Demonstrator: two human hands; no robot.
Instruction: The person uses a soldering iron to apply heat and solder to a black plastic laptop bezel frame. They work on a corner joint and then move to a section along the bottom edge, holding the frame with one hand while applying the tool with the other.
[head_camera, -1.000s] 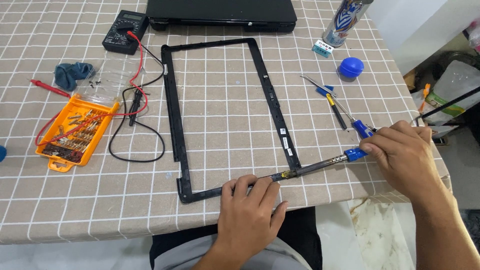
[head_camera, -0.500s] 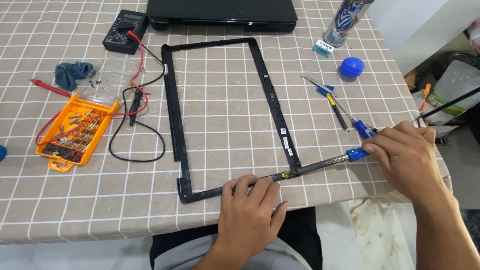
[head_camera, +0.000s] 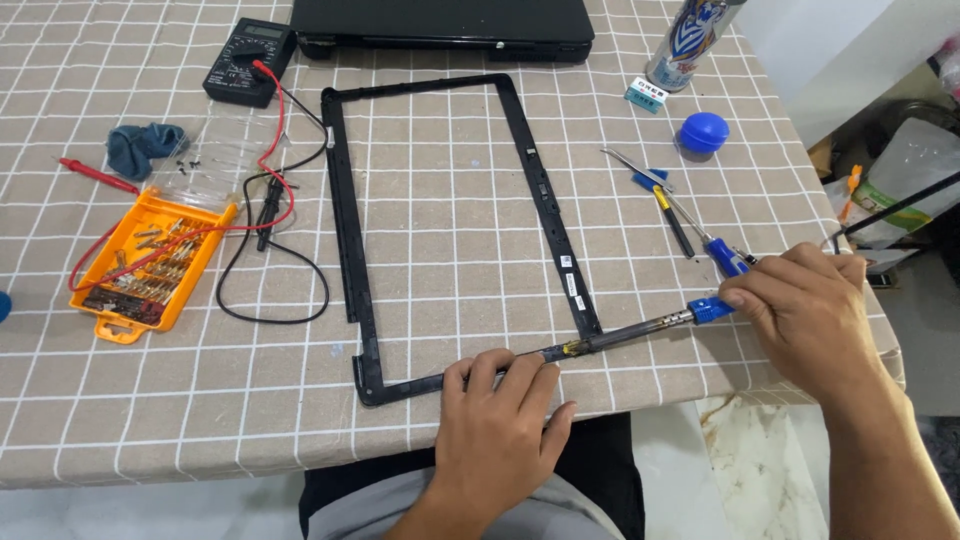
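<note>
Your left hand (head_camera: 495, 425) pins the bezel (head_camera: 345, 230), right hand (head_camera: 805, 310) grips the iron (head_camera: 640, 328): a slip could scorch your left fingers (head_camera: 485, 370).

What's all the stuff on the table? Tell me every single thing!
frame: 1, black, rectangular, flat mid-table
soldering iron: 1, dark shaft, blue collar, tip at the frame's near edge
laptop: 1, black, shut, far edge
multimeter: 1, black, far left, red and black leads trailing
bit case: 1, orange, open, left
cloth: 1, blue, left
can: 1, silver and blue, far right
cap: 1, blue, beside the can
screwdriver: 1, blue handle, right
tweezers: 1, silver, right
tablecloth: 1, beige, white grid
left hand: pressing on the frame's near edge
right hand: gripping the soldering iron's handle
</note>
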